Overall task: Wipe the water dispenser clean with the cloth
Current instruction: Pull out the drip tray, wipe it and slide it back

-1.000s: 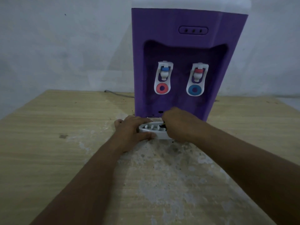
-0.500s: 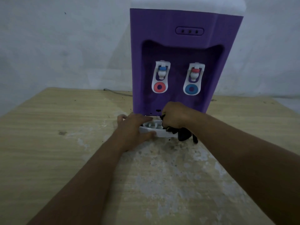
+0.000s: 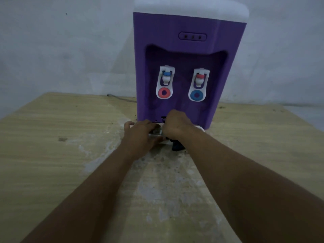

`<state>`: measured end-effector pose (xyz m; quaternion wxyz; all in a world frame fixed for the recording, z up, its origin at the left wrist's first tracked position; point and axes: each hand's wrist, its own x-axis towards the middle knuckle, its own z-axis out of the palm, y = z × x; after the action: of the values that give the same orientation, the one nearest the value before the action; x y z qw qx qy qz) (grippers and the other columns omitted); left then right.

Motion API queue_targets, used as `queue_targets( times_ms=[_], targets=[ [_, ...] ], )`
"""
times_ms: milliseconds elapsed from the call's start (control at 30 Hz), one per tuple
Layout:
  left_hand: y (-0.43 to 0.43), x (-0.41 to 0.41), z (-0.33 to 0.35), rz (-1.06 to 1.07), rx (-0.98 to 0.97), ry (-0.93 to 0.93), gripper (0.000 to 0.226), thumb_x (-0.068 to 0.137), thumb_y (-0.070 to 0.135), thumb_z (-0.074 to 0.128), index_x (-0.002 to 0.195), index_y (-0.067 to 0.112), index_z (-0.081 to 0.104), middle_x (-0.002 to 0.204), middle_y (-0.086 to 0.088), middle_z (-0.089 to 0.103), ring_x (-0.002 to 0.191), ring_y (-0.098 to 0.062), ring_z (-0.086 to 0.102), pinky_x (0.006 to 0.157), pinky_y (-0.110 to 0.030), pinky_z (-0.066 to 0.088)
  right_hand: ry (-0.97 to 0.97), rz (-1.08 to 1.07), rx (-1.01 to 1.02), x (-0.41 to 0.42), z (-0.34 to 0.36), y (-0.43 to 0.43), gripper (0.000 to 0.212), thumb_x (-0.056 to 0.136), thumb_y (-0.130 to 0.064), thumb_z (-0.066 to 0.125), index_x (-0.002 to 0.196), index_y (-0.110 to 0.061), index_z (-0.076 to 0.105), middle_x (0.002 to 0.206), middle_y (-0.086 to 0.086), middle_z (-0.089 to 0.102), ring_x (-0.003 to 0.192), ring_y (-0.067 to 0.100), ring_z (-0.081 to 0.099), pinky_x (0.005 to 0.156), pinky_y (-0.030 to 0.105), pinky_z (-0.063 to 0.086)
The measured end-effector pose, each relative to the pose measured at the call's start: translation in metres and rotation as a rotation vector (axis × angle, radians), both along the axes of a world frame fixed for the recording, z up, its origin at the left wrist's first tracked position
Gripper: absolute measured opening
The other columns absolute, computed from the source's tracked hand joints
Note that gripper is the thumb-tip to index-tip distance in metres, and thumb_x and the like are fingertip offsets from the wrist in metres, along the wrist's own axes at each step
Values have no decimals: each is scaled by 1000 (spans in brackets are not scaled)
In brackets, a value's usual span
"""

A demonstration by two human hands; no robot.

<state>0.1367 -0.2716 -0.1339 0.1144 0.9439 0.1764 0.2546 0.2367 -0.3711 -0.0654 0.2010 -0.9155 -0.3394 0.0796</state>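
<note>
Water dispenser [image 3: 189,28] on table [image 3: 43,137], drip tray [image 3: 156,133] before its base, cloth [image 3: 178,146] at tray's right end, cable [image 3: 121,98] behind left

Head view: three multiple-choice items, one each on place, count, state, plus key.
1. The dispenser has a white tray; where is it? A. on its top B. on the floor C. at its foot, between the left hand and the right hand
2. How many taps does it have? A. one B. two C. three
3. What is the right hand doing? A. gripping a dark cloth B. lying flat, empty C. pressing a tap
Key: 1 C, it shows between the hands at the purple base; 2 B, one blue-collared, one red-collared; 3 A, cloth hangs below the curled fingers.
</note>
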Motion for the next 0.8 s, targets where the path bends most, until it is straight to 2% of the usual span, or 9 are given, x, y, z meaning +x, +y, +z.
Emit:
queue_targets(
  times_ms=[100,233,333,400,500,567,633,700,800],
  targets=[
    [-2,-1,3,-12,-35,0,56,73,66,41,116,36,63,107,10,62,109,-15,57,95,-41,23,-147,123,-170,-4,0,-11,21,84,-31,58,93,-14,53,118,18,54,109,34,46,77,34,37],
    [-1,0,4,-1,-70,10,58,72,69,43,117,39,64,106,10,63,107,-14,56,95,-41,24,-338,265,-257,-15,1,-25,26,92,-19,55,115,-8,59,119,16,57,108,31,54,84,35,45],
    [-2,0,7,6,-69,37,42,81,59,57,115,37,64,104,10,61,107,-16,56,95,-41,25,-422,307,-306,-26,11,-22,30,95,-16,52,124,-8,55,125,14,54,112,30,53,84,35,40],
    [-1,0,8,-3,-99,50,37,80,56,57,109,35,64,99,10,59,104,-17,57,94,-41,26,-399,353,-380,-30,18,-19,28,95,-16,54,122,-9,56,121,12,56,107,28,55,83,35,40],
    [0,1,7,-2,-128,53,57,68,69,46,112,37,64,99,10,60,104,-14,57,93,-39,27,-292,360,-392,-17,24,-13,10,91,-20,59,92,-11,55,94,8,58,76,19,53,67,31,42],
    [2,3,4,-18,-136,43,71,64,78,40,116,37,64,102,11,62,104,-12,58,92,-39,30,-193,289,-360,-6,27,-11,20,90,-20,58,77,-9,48,76,4,51,62,15,46,58,30,41],
    [2,4,4,-36,-153,33,72,63,79,37,114,37,65,100,12,62,103,-12,59,94,-41,34,-130,208,-308,-2,26,-7,23,89,-16,57,70,-9,47,70,2,49,58,14,45,51,27,40],
    [3,3,5,-59,-205,-1,61,65,73,44,107,35,67,96,11,65,100,-14,63,95,-45,40,-116,147,-231,-6,21,2,22,88,-13,59,69,-9,47,71,3,50,60,16,48,55,29,42],
    [5,3,4,-118,-267,-35,51,69,64,57,106,30,68,98,4,70,98,-20,66,90,-50,47,-158,111,-161,-13,12,10,6,91,-11,56,87,-7,57,83,6,54,75,23,58,65,33,44]
  ],
)
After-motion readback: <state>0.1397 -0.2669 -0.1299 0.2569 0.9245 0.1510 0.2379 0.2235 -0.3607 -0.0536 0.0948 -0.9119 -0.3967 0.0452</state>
